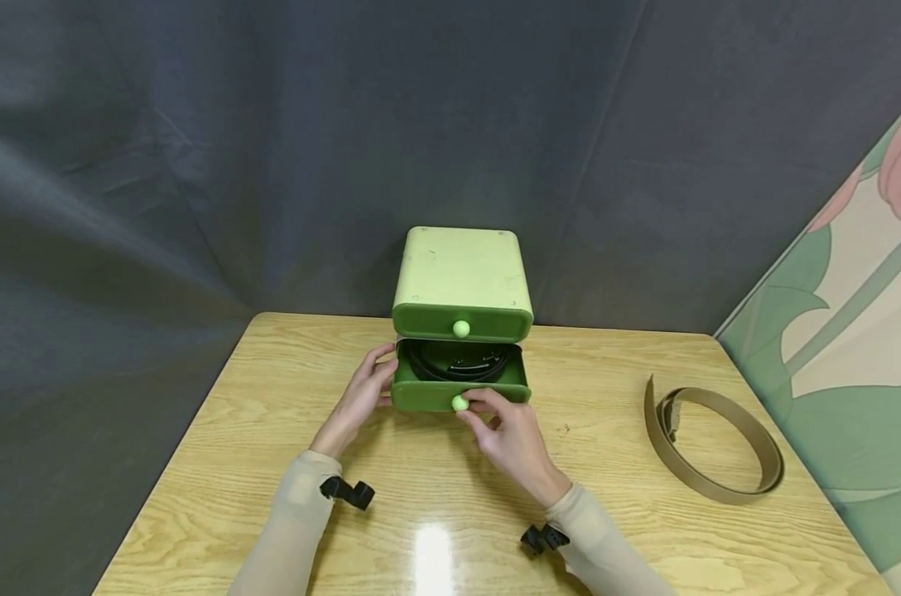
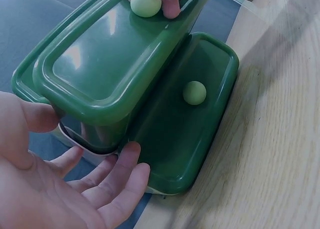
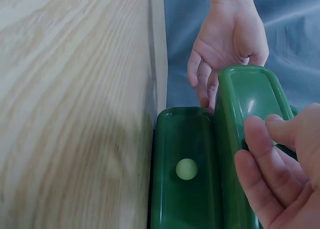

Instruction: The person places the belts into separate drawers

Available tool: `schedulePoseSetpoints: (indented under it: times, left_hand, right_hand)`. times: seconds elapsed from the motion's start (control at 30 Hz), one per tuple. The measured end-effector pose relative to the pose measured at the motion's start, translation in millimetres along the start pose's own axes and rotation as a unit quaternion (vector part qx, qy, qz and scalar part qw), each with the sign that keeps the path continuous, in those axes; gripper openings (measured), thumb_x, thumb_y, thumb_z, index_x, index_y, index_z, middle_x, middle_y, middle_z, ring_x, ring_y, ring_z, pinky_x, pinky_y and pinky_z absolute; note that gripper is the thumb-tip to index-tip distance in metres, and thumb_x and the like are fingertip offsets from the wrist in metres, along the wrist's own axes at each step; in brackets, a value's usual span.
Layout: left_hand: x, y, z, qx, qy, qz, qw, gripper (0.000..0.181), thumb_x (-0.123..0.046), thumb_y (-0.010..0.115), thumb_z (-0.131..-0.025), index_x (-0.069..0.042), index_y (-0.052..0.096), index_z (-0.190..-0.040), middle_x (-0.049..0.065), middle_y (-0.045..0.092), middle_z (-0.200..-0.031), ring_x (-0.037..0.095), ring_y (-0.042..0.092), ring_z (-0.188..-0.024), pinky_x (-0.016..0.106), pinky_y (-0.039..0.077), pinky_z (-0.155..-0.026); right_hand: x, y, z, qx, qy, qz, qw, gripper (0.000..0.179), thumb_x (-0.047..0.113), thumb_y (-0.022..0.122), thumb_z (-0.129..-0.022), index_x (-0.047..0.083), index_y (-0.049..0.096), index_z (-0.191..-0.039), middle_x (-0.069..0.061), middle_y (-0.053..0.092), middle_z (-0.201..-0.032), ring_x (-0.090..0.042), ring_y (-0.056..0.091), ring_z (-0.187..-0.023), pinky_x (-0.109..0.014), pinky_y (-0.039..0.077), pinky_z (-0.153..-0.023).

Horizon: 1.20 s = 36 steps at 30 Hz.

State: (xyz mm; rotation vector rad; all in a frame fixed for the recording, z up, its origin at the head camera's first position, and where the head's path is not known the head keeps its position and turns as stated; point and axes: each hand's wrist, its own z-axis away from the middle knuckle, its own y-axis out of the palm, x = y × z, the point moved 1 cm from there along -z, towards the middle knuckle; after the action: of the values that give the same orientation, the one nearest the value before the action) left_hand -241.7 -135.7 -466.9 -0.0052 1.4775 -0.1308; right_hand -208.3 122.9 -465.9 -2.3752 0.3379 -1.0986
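Note:
A small drawer cabinet (image 1: 461,265), pale green with dark green fronts, stands at the back of the table. Its middle drawer (image 1: 421,396) is pulled out, and a coiled black belt (image 1: 428,368) with a shiny metal part lies inside. My right hand (image 1: 513,434) pinches that drawer's round light-green knob (image 2: 146,4) between thumb and fingers. At the left side of the drawer is my left hand (image 1: 361,397), fingers spread and slightly bent, fingertips close to the cabinet's side. Below, the bottom drawer (image 2: 170,139) is closed, its knob (image 3: 186,169) free; the top drawer (image 1: 428,321) is closed too.
A coiled tan belt (image 1: 696,480) with a metal buckle lies on the right of the wooden table (image 1: 219,497). Dark grey cloth (image 1: 331,149) hangs right behind the cabinet. A flower-patterned panel (image 1: 868,348) borders the table's right edge.

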Motion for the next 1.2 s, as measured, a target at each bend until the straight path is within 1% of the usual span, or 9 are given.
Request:
schedulePoseSetpoints:
  times: [0.1, 0.23, 0.33, 0.43, 0.53, 0.7, 0.83, 1.03, 1.2]
  left_hand:
    - [-0.2, 0.2, -0.6, 0.000, 0.001, 0.002, 1.0000, 0.057, -0.035, 0.041, -0.116, -0.013, 0.029, -0.167, 0.024, 0.052, -0.152, 0.026, 0.070, -0.120, 0.045, 0.057, -0.100]
    - [-1.4, 0.8, -1.2, 0.005, 0.001, -0.001, 1.0000, 0.058, -0.036, 0.041, -0.116, -0.014, 0.027, -0.168, 0.023, 0.051, -0.154, 0.035, 0.066, -0.128, 0.049, 0.055, -0.105]
    - [-2.0, 1.1, -1.3, 0.006, 0.000, -0.005, 1.0000, 0.058, -0.037, 0.041, -0.116, -0.015, 0.027, -0.168, 0.024, 0.050, -0.155, 0.041, 0.063, -0.132, 0.052, 0.053, -0.106]
    - [-1.0, 0.8, -0.8, 0.008, 0.000, -0.008, 0.9999, 0.058, -0.037, 0.040, -0.116, -0.016, 0.027, -0.168, 0.024, 0.050, -0.156, 0.043, 0.061, -0.135, 0.055, 0.051, -0.109]
    - [0.1, 0.9, 0.2, 0.007, 0.002, -0.007, 1.0000, 0.058, -0.037, 0.041, -0.116, -0.015, 0.027, -0.168, 0.025, 0.050, -0.155, 0.044, 0.061, -0.135, 0.056, 0.051, -0.109]
    - [1.5, 1.6, 0.4, 0.001, 0.002, 0.001, 1.0000, 0.058, -0.036, 0.042, -0.116, -0.013, 0.029, -0.168, 0.025, 0.050, -0.153, 0.044, 0.061, -0.135, 0.053, 0.054, -0.107]
    - [2.4, 1.5, -0.4, -0.003, 0.001, 0.006, 1.0000, 0.056, -0.034, 0.042, -0.116, -0.015, 0.030, -0.167, 0.024, 0.051, -0.152, 0.045, 0.061, -0.135, 0.055, 0.053, -0.108]
    - [2.3, 1.8, -0.4, -0.004, 0.001, 0.009, 0.9999, 0.056, -0.034, 0.042, -0.116, -0.015, 0.030, -0.167, 0.024, 0.051, -0.151, 0.044, 0.061, -0.134, 0.056, 0.053, -0.109]
    - [1.2, 2.9, 0.7, -0.008, -0.001, 0.010, 0.9999, 0.055, -0.034, 0.042, -0.115, -0.016, 0.032, -0.166, 0.022, 0.052, -0.151, 0.041, 0.063, -0.132, 0.053, 0.055, -0.107]
  right_hand:
    - [-0.9, 0.2, -1.3, 0.000, 0.015, -0.026, 0.9996, 0.022, 0.006, 0.082, -0.093, 0.010, 0.077, -0.115, -0.011, 0.083, -0.093, -0.011, 0.068, -0.048, -0.016, 0.051, -0.045]
    - [-2.7, 0.1, -2.7, -0.003, 0.030, -0.041, 0.9987, 0.022, 0.006, 0.082, -0.093, 0.011, 0.077, -0.114, -0.011, 0.083, -0.094, -0.011, 0.068, -0.049, -0.018, 0.053, -0.046]
    - [-4.2, 0.3, -3.4, -0.002, 0.042, -0.052, 0.9978, 0.022, 0.007, 0.082, -0.093, 0.011, 0.077, -0.114, -0.011, 0.083, -0.095, -0.018, 0.070, -0.050, -0.020, 0.054, -0.047]
    - [-5.9, 0.9, -4.2, 0.000, 0.054, -0.067, 0.9963, 0.021, 0.007, 0.082, -0.094, 0.011, 0.078, -0.114, -0.012, 0.083, -0.095, -0.028, 0.070, -0.051, -0.022, 0.056, -0.048]
    - [-7.3, 1.8, -5.2, 0.000, 0.065, -0.082, 0.9945, 0.021, 0.007, 0.082, -0.094, 0.010, 0.078, -0.114, -0.013, 0.083, -0.096, -0.030, 0.070, -0.052, -0.024, 0.058, -0.050]
    - [-9.1, 2.4, -5.9, -0.001, 0.087, -0.091, 0.9921, 0.020, 0.010, 0.083, -0.094, 0.012, 0.080, -0.113, -0.011, 0.083, -0.094, -0.029, 0.071, -0.054, -0.027, 0.059, -0.052]
    - [-9.4, 2.0, -6.6, 0.000, 0.098, -0.091, 0.9910, 0.020, 0.012, 0.083, -0.094, 0.014, 0.080, -0.114, -0.010, 0.083, -0.094, -0.026, 0.071, -0.054, -0.028, 0.059, -0.052]
    - [-9.5, 2.6, -8.2, -0.004, 0.105, -0.093, 0.9901, 0.021, 0.011, 0.083, -0.094, 0.013, 0.080, -0.114, -0.011, 0.083, -0.095, -0.031, 0.072, -0.055, -0.029, 0.060, -0.053]
    - [-12.1, 4.9, -8.7, -0.010, 0.113, -0.089, 0.9895, 0.021, 0.010, 0.083, -0.094, 0.013, 0.081, -0.114, -0.011, 0.083, -0.096, -0.021, 0.071, -0.054, -0.029, 0.060, -0.053]
